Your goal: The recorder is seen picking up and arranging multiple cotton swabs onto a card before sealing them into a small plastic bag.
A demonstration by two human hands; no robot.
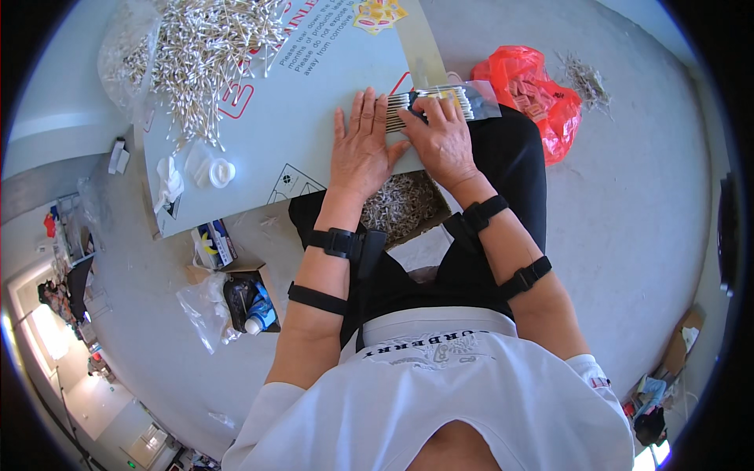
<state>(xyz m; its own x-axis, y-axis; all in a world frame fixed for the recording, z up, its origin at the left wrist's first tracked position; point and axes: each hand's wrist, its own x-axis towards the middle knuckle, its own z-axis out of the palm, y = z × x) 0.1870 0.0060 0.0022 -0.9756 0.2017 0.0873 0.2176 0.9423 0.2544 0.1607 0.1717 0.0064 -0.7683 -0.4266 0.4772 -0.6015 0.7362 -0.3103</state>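
Observation:
My left hand (361, 145) lies flat on the table (275, 149), fingers stretched out, its fingertips beside a row of cotton swabs (397, 118). The fingers of my right hand (441, 145) are curled down onto these swabs, which lie side by side near the table's right edge. A clear plastic bag (487, 96) extends from the swabs' right end, past the table edge; how far it covers them is hard to tell. A large loose pile of cotton swabs (208, 59) spreads over the table's far left, partly in a clear bag (126, 63).
Small yellow printed slips (377, 14) lie at the far edge. A round white container (221, 173) stands at left. Below the table, between my legs, is a box of swabs (400, 206). A red plastic bag (561, 118) sits right; a carton with bottles (263, 310) stands lower left.

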